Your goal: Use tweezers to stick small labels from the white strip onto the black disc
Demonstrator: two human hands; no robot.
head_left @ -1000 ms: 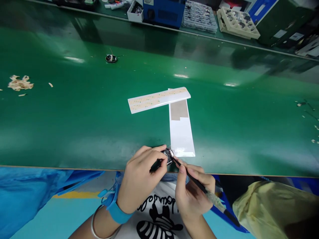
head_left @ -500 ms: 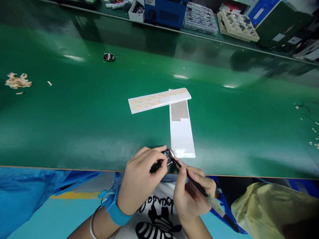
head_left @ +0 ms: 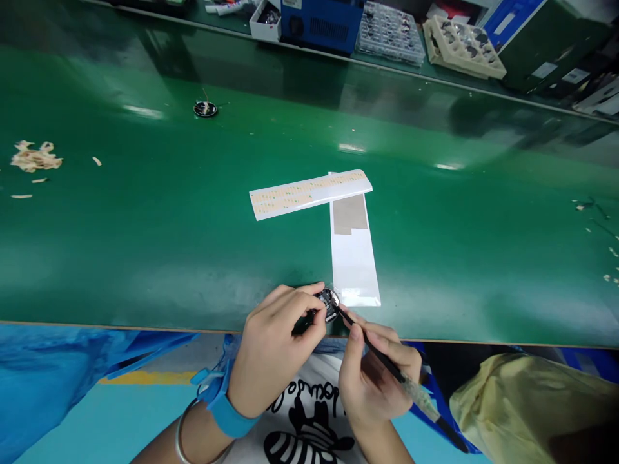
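I had the small round part (head_left: 330, 305) at the near edge of the bench (head_left: 145, 277), just beside the white sheet (head_left: 355, 267), held by my left hand (head_left: 278, 345). My right hand (head_left: 380, 380) gripped the black tool (head_left: 418, 394), tip at the part, as before. Farther off, another round part (head_left: 206, 109) had shifted left; a thin strip (head_left: 22, 196) had appeared near the pale scraps (head_left: 36, 157).

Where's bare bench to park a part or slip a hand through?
Green bench: wide patch between the pale scraps and spotted strip; another from the white sheet right to the dark bits. Crowded: front edge, where left hand, right hand, black-tipped tool and round part cluster by the sheet's near end; also the back shelf.
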